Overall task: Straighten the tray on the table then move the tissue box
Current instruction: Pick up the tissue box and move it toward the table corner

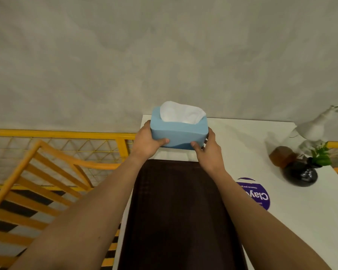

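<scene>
A light blue tissue box [179, 133] with a white tissue [180, 113] sticking out of its top is held between both hands at the far left end of the white table [242, 137]. My left hand [147, 142] grips its left end and my right hand [208, 152] grips its right end, thumbs on the near face. I cannot tell whether the box rests on the table or hangs just above it. A long dark brown tray [180, 211] lies lengthwise on the table, running from just below the box toward me between my forearms.
A purple round sticker [255, 193] lies on the table right of the tray. At the far right stand a black round vase with green leaves [302, 173], a brown jar [281, 155] and a white figurine [314, 127]. A yellow railing [57, 152] runs left of the table.
</scene>
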`<state>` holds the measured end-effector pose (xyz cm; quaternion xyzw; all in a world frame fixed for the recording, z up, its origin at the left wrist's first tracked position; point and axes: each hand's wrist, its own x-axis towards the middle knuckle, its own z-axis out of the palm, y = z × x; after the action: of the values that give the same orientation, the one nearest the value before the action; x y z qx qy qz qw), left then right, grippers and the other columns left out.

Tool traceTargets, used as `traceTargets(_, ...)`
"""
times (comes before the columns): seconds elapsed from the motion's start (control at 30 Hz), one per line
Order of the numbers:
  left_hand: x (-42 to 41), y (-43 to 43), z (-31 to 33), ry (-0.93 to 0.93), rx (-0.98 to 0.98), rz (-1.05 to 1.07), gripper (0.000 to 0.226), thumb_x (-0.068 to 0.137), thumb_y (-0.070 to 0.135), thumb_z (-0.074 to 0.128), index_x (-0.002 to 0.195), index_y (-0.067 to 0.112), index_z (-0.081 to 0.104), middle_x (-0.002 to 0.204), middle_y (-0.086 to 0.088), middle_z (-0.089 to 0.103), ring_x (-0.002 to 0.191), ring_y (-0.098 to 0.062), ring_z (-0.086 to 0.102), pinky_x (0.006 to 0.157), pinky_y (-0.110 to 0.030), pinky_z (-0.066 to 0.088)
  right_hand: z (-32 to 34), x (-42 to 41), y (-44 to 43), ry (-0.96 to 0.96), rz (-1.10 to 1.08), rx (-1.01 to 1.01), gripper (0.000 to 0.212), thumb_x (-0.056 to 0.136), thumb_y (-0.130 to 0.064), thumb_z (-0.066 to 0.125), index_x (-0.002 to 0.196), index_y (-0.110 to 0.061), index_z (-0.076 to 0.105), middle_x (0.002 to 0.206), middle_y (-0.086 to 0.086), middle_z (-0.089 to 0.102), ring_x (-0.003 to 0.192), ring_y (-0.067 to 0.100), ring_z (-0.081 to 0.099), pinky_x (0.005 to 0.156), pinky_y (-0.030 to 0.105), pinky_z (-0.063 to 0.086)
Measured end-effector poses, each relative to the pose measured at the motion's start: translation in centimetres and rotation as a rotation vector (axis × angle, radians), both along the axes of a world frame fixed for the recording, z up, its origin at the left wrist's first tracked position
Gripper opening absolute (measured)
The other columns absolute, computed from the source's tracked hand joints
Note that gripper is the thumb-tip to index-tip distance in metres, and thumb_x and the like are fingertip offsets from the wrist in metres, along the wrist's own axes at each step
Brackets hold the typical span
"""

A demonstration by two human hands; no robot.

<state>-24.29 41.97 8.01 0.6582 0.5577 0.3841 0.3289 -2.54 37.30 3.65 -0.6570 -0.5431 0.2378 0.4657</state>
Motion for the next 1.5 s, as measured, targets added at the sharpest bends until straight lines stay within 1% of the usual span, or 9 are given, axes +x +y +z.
traceTargets(0.17, -3.1, 2.7, -1.2, 0.005, -0.004, -0.005, 0.075, 0.075, 0.027, 0.088, 0.138, 0.018, 0.049, 0.116, 0.007, 0.056, 0.104, -0.011, 0.052, 0.072, -0.016, 0.043, -1.2, -2.9, 2.6, -0.014, -0.006, -0.014, 0.068, 0.095, -0.035, 0.068, 0.15, -0.034, 0.027, 0.132, -0.016, 0.051, 0.124, 0.018, 0.057, 0.091, 0.022, 0.041)
traceTargets(0.33, -4.3, 5.7, -2.8, 0.006, -0.015, -0.014, 0.076, 0.074, 0.028, 0.088, 0.138, 0.02, 0.049, 0.114, 0.009, 0.056, 0.103, -0.011, 0.053, 0.063, -0.007, 0.038, -2.5, -3.7, 5.0, -0.027, -0.001, -0.018, 0.069, 0.096, -0.04, 0.066, 0.151, -0.034, 0.026, 0.133, -0.017, 0.05, 0.123, 0.016, 0.056, 0.092, 0.021, 0.042)
traceTargets(0.43, -4.4, 7.5, -3.9, -0.002, -0.021, -0.024, 0.074, 0.076, 0.029, 0.087, 0.139, 0.02, 0.049, 0.118, 0.007, 0.058, 0.105, -0.012, 0.054, 0.069, -0.011, 0.041, -3.3, -3.4, 7.1, -0.043, 0.0, -0.042, 0.072, 0.095, -0.041, 0.066, 0.153, -0.031, 0.024, 0.142, -0.008, 0.052, 0.125, 0.02, 0.056, 0.093, 0.024, 0.042)
traceTargets(0.6, -4.4, 10.4, -5.4, -0.011, -0.014, -0.028, 0.073, 0.078, 0.029, 0.086, 0.14, 0.018, 0.049, 0.123, 0.002, 0.061, 0.106, -0.014, 0.054, 0.08, -0.026, 0.047, -4.6, -3.1, 10.5, -0.028, 0.011, -0.076, 0.074, 0.093, -0.046, 0.067, 0.152, -0.032, 0.025, 0.129, -0.021, 0.047, 0.124, 0.02, 0.056, 0.089, 0.022, 0.043)
traceTargets(0.8, -4.7, 12.4, -6.8, 0.001, -0.021, -0.033, 0.073, 0.079, 0.029, 0.085, 0.14, 0.015, 0.049, 0.129, -0.005, 0.063, 0.112, -0.023, 0.059, 0.084, -0.032, 0.053, -5.6, -3.0, 12.7, -0.052, 0.029, -0.09, 0.076, 0.092, -0.051, 0.067, 0.153, -0.03, 0.026, 0.129, -0.018, 0.049, 0.12, 0.019, 0.058, 0.084, 0.016, 0.043)
traceTargets(0.93, -4.5, 13.5, -7.2, -0.029, -0.015, -0.03, 0.074, 0.078, 0.029, 0.086, 0.141, 0.014, 0.049, 0.13, -0.005, 0.063, 0.113, -0.022, 0.059, 0.085, -0.029, 0.051, -5.8, -2.7, 13.7, -0.037, 0.032, -0.085, 0.079, 0.09, -0.052, 0.069, 0.152, -0.031, 0.026, 0.127, -0.019, 0.05, 0.113, 0.012, 0.056, 0.082, 0.016, 0.043)
traceTargets(1.1, -4.2, 14.1, -7.7, -0.035, -0.002, -0.02, 0.081, 0.077, 0.029, 0.087, 0.144, 0.016, 0.045, 0.133, -0.002, 0.061, 0.108, -0.013, 0.055, 0.076, -0.013, 0.044, -5.5, -2.4, 14.9, -0.047, 0.067, -0.086, 0.083, 0.085, -0.054, 0.073, 0.151, -0.03, 0.029, 0.13, -0.017, 0.051, 0.111, 0.008, 0.053, 0.085, 0.019, 0.044)
traceTargets(1.23, -4.1, 14.6, -8.0, -0.023, -0.013, -0.013, 0.088, 0.075, 0.024, 0.089, 0.147, 0.014, 0.04, 0.137, -0.006, 0.059, 0.121, -0.025, 0.057, 0.088, -0.028, 0.048, -5.6, -1.7, 15.8, -0.104, 0.091, -0.131, 0.082, 0.087, -0.054, 0.072, 0.151, -0.025, 0.032, 0.134, -0.007, 0.057, 0.114, 0.016, 0.057, 0.081, 0.019, 0.041)
traceTargets(1.5, -3.7, 15.5, -8.0, 0.007, -0.046, -0.007, 0.089, 0.079, 0.019, 0.086, 0.151, 0.014, 0.034, 0.139, -0.01, 0.058, 0.125, -0.031, 0.056, 0.096, -0.036, 0.048, -5.6, -0.8, 17.1, -0.116, 0.097, -0.202, 0.08, 0.089, -0.052, 0.07, 0.152, -0.022, 0.031, 0.132, -0.004, 0.059, 0.119, 0.025, 0.059, 0.072, 0.012, 0.039)
